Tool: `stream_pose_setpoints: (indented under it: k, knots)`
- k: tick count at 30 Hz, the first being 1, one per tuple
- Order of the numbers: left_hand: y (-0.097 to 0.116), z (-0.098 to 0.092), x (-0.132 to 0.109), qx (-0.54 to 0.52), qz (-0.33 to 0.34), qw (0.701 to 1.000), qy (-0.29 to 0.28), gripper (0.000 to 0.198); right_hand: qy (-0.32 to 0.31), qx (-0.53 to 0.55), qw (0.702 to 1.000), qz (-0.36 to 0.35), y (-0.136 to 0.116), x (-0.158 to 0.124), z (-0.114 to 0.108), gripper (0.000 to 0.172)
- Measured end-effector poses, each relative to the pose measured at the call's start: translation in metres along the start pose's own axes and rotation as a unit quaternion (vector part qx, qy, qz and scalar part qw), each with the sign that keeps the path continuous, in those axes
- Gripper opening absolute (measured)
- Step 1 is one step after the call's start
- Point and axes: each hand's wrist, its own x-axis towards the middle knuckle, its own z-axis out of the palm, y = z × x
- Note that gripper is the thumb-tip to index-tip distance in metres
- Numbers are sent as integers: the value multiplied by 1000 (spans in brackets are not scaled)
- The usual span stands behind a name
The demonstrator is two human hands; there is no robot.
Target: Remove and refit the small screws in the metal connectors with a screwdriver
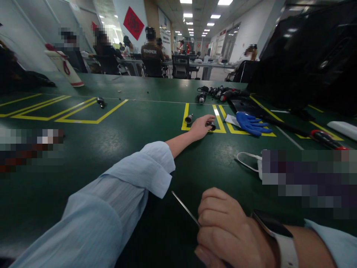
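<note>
My left hand (201,127) reaches forward across the green table, with its fingers curled over a small dark cylindrical metal part (212,127) inside a yellow-taped box. Just left of those fingers lies another metal cylindrical part (189,118), with its round open end showing. Close to me, my right hand (227,227) is closed around a tool whose handle is hidden in the fist. From it a thin straight metal shaft (185,209) points up and to the left, like that of a screwdriver.
A blue glove (252,124) lies right of my left hand. Behind are black cabled parts (213,93) and a large black bag (304,56). A small dark part (100,102) sits by the left tape boxes. A white strap loop (247,160) lies at right. People sit farther back.
</note>
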Motion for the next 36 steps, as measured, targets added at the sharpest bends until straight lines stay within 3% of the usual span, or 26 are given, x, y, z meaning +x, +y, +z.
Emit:
stream_pose_setpoints:
  k: [7, 10, 13, 18, 20, 22, 27, 31, 34, 36]
  knots:
    - [16, -6, -19, -33, 10, 999, 36, 39, 23, 8, 1000, -4, -1, 0, 1, 39]
    - [22, -26, -34, -46, 18, 997, 63, 38, 22, 9, 1000, -4, 0, 0, -1, 38]
    - [15, -73, -55, -53, 13, 988, 146, 41, 26, 6, 1000, -8, 1, -1, -2, 38]
    - [-25, -188, -102, 18, -68, 939, 335, 36, 14, 12, 1000, -20, 1, -1, 0, 39]
    - [-41, -223, -120, 40, -101, 926, 362, 30, 8, 17, 1000, -19, 0, 0, 0, 37]
    - [-54, -245, -132, 52, -123, 918, 374, 29, 6, 17, 1000, -11, -1, 0, -1, 35]
    - [-69, -255, -141, 65, -153, 919, 358, 38, -6, 18, 1000, -7, -2, 0, -3, 32]
    - [-60, -253, -141, 106, -135, 916, 361, 48, -8, 22, 1000, -6, -2, 0, -4, 32]
    - [-43, -237, -135, 159, -84, 909, 377, 54, 2, 25, 1000, -15, -2, -1, -3, 32]
    - [-31, -212, -122, 193, -41, 914, 354, 50, 10, 28, 999, -18, -3, -2, -2, 31]
